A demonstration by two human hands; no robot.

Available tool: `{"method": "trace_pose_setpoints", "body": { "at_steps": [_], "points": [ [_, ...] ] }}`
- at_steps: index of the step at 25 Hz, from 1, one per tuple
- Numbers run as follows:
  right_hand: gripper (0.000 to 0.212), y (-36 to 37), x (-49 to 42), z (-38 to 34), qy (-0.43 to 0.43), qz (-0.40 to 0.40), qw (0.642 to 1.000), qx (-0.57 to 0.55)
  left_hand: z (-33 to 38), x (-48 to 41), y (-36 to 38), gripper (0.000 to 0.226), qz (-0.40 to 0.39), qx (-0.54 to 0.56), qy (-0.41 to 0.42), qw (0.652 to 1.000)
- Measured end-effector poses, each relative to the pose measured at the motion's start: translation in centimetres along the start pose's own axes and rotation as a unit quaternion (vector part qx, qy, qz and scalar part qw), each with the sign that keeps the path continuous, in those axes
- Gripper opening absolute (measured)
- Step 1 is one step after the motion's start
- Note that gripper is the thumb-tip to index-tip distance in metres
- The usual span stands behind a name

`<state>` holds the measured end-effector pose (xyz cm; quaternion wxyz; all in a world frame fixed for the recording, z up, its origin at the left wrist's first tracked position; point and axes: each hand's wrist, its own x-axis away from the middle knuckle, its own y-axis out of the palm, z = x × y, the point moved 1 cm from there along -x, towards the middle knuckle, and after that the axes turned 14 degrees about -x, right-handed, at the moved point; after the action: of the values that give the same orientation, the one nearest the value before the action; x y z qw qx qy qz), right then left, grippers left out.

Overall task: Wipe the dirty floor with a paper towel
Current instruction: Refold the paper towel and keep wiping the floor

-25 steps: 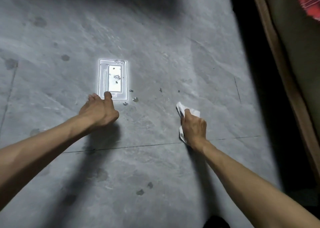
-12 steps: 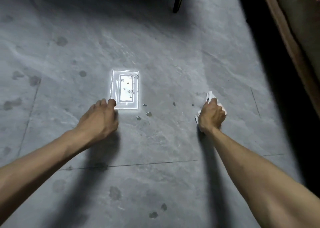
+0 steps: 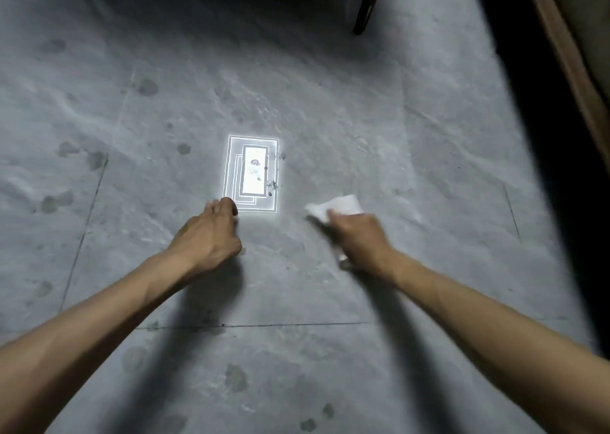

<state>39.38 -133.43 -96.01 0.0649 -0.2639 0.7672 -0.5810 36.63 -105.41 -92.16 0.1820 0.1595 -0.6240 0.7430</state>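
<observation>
R hand [image 3: 361, 238] grips paper towel [image 3: 336, 207]; L hand [image 3: 211, 235] curled, empty.

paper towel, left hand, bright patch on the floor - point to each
paper towel [image 3: 340, 205]: head view, on the white part clear of the fingers.
left hand [image 3: 208, 238]: head view, on the back of the hand.
bright patch [image 3: 253, 182]: head view, on its white inner rectangle.

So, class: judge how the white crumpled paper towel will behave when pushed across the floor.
Probably floppy: the white crumpled paper towel bunches under the right hand. Likely light, being thin paper. It may snag on the rough grey floor.
</observation>
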Motion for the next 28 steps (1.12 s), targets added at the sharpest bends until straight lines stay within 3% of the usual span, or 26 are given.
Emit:
{"method": "trace_pose_setpoints", "body": {
  "at_steps": [2,4,5,6,7,9,10,12,13,14,16,17,19,21,23,26,28],
  "points": [
    [0.060,-2.7,1.8,7.4,0.234,0.091,0.968,0.031,-0.1,0.0,-0.1,0.041,-0.014,-0.007,0.006,1.000],
    [0.030,-4.8,2.3,11.0,0.412,0.229,0.882,-0.009,-0.1,-0.1,-0.2,0.041,-0.031,-0.011,0.014,0.999],
    [0.020,-5.1,1.1,10.8,0.461,0.281,0.841,-0.037,0.0,-0.3,-0.2,0.040,-0.037,-0.014,0.015,0.999],
    [0.021,-4.7,-0.5,9.4,0.472,0.295,0.829,-0.052,0.0,-0.5,-0.3,0.039,-0.041,-0.014,0.013,0.999],
    [0.023,-3.7,-2.6,7.4,0.449,0.285,0.845,-0.053,0.1,-0.6,-0.3,0.039,-0.047,-0.012,0.008,0.999],
    [0.016,-1.3,-5.2,1.8,0.302,0.241,0.921,-0.044,0.8,-1.0,-0.3,0.039,-0.064,-0.007,-0.015,0.998],
    [0.015,-0.1,-4.9,0.2,0.198,0.183,0.963,-0.010,1.3,-1.1,-0.3,0.039,-0.069,-0.002,-0.029,0.997],
    [0.035,-0.7,-3.3,1.9,0.073,0.069,0.995,0.017,1.7,-1.4,-0.5,0.038,-0.063,0.014,-0.045,0.997],
    [0.044,-2.1,-2.8,4.7,0.086,0.050,0.995,0.031,1.8,-1.5,-0.6,0.036,-0.060,0.022,-0.047,0.997],
    [0.046,-3.4,-2.1,7.3,0.153,0.064,0.984,0.058,1.8,-1.5,-0.6,0.035,-0.062,0.024,-0.048,0.997],
    [0.028,-5.4,-1.3,10.5,0.348,0.191,0.917,0.039,1.9,-1.7,-0.5,0.042,-0.070,0.003,-0.053,0.996],
    [0.018,-4.8,-1.6,10.1,0.395,0.223,0.891,0.009,2.2,-1.7,-0.4,0.047,-0.077,-0.006,-0.061,0.995],
    [0.017,-2.9,-2.6,6.9,0.334,0.216,0.917,-0.027,3.6,-2.1,-1.0,0.049,-0.083,-0.012,-0.074,0.994],
    [0.016,-0.8,-1.4,5.0,0.143,0.136,0.980,-0.006,4.5,-1.9,-1.6,0.050,-0.067,-0.038,-0.091,0.993],
    [0.032,-2.5,-0.8,7.0,0.055,0.045,0.996,0.054,5.2,-1.1,-1.8,0.051,-0.011,-0.081,-0.093,0.992],
    [0.028,-5.4,-2.4,10.5,0.258,0.132,0.955,0.059,7.7,-1.0,-0.5,0.046,0.092,-0.089,0.049,0.991],
    [0.018,-4.4,-2.4,9.6,0.292,0.160,0.943,0.013,10.0,-1.7,0.0,0.039,0.071,-0.074,0.144,0.984]
  ]
}}
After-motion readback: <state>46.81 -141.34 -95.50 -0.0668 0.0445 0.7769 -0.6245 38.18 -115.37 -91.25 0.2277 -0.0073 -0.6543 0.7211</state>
